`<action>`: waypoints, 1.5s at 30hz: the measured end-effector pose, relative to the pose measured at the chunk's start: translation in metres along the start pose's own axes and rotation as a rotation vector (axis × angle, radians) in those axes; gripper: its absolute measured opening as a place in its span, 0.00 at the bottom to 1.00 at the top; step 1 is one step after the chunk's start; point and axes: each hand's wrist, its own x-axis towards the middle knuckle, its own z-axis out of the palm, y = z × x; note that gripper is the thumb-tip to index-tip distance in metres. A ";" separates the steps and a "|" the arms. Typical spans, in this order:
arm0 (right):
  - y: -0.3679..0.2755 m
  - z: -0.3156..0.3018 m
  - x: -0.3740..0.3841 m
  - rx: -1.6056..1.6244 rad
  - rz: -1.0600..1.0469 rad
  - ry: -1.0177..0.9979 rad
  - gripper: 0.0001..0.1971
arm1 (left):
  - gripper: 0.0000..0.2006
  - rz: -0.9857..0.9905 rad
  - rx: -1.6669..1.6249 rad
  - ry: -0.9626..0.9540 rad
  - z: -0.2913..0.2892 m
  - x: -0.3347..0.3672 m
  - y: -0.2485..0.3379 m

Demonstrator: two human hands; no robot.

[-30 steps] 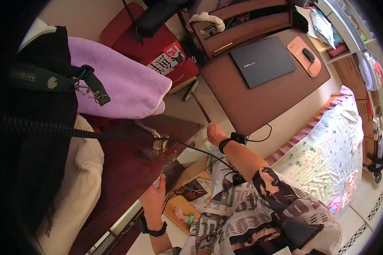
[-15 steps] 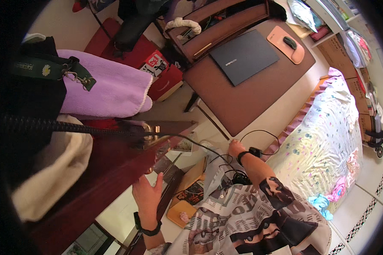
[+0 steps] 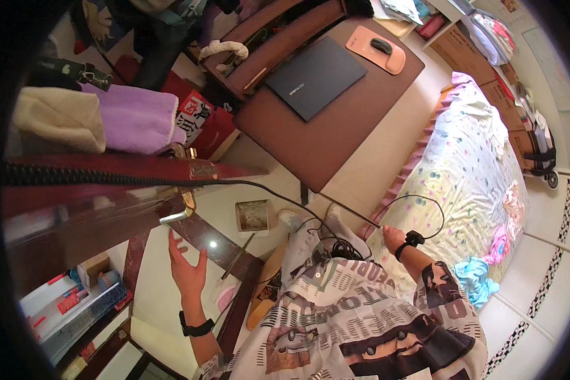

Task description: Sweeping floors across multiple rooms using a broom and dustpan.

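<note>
My left hand [image 3: 187,266] is raised with its fingers spread and holds nothing. It hovers just below the brass handle [image 3: 182,209] of a dark wooden glass door [image 3: 107,221], not touching it. My right hand [image 3: 391,237] wears a black wrist band and rests at the edge of the bed [image 3: 475,158]. Its fingers curl away from me, so their grip is hidden. A thin black cable [image 3: 424,202] loops from that wrist across the bed edge and back toward my chest.
A closed dark laptop [image 3: 316,76] and a mouse on a pink pad [image 3: 377,49] lie on a brown desk [image 3: 335,139]. A purple towel [image 3: 133,117] and cream cloth [image 3: 57,117] hang over the cabinet. A red bag [image 3: 202,123] and a small square box [image 3: 252,215] sit on the floor.
My left hand rose from low beside my body to open in front of the glass door. My right hand moved right to the bed edge, the cable following.
</note>
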 end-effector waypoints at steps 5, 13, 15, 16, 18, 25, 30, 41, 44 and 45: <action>0.044 -0.010 -0.049 0.102 -0.037 0.043 0.12 | 0.57 -0.488 0.547 -0.495 0.059 -0.066 -0.176; 0.092 0.007 -0.124 0.364 0.384 0.241 0.18 | 0.22 -0.740 0.171 -0.514 0.129 -0.102 -0.251; 0.112 0.001 -0.097 0.941 0.444 -0.444 0.18 | 0.18 -0.611 0.171 -0.523 0.128 -0.094 -0.239; 0.116 0.002 -0.084 1.038 0.395 -0.266 0.20 | 0.15 -0.482 0.169 -0.529 0.121 -0.087 -0.226; 0.108 -0.055 -0.060 0.868 0.388 -0.048 0.21 | 0.15 -0.364 0.311 -0.485 0.108 -0.076 -0.193; 0.106 0.008 0.094 1.177 0.427 -0.066 0.16 | 0.15 0.004 0.625 -0.597 0.042 -0.038 -0.017; 0.044 0.065 0.202 0.969 0.192 -0.074 0.12 | 0.16 0.213 0.701 -0.820 0.052 -0.001 0.029; -0.143 0.029 -0.034 1.075 0.357 -0.382 0.12 | 0.13 0.669 0.838 -0.924 0.095 0.095 0.024; -0.194 0.040 -0.079 1.156 0.341 -0.340 0.12 | 0.09 0.827 0.905 -0.949 0.087 0.118 0.000; -0.209 0.043 -0.088 1.299 0.406 -0.237 0.15 | 0.09 0.829 0.852 -0.925 0.088 0.134 -0.018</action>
